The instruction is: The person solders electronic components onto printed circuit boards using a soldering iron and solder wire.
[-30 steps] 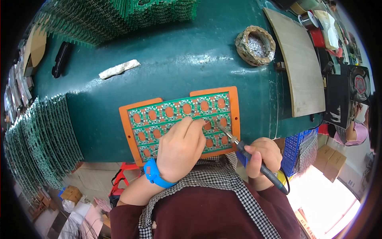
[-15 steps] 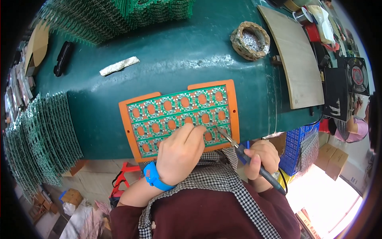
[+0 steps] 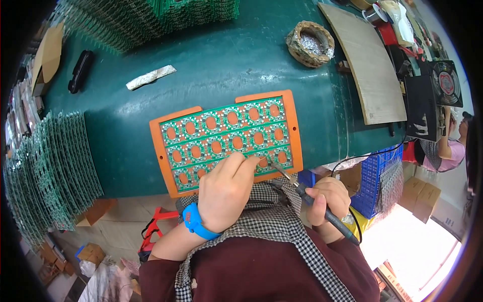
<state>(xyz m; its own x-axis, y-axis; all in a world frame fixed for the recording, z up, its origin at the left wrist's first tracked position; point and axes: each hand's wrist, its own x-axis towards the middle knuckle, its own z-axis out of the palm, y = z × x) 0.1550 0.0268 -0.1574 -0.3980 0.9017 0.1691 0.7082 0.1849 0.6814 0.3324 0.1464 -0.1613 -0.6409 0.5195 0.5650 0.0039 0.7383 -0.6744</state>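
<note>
An orange tray (image 3: 297,146) lies at the front edge of the green table, holding a green circuit board panel (image 3: 241,126) with rows of oval openings. My right hand (image 3: 329,201) grips a soldering iron (image 3: 334,221) like a pen. The iron's tip meets the lower right part of the panel. Over the panel's lower middle, my left hand (image 3: 226,189) has thumb and fingers pinched together close to the tip. Whatever it pinches is too small to make out. A blue band (image 3: 197,221) circles my left wrist.
Stacked circuit boards stand at the left (image 3: 55,171) and the far side (image 3: 151,20). A crusty round pot (image 3: 310,44), a flat board (image 3: 365,70) and a fan (image 3: 445,83) are at right. A white strip (image 3: 151,77) lies beyond the tray. Another person (image 3: 445,151) sits far right.
The soldering iron's tip has moved slightly left and nearer to me on the panel, toward my left fingers. The whole view has shifted a little. Both hands keep their grips.
</note>
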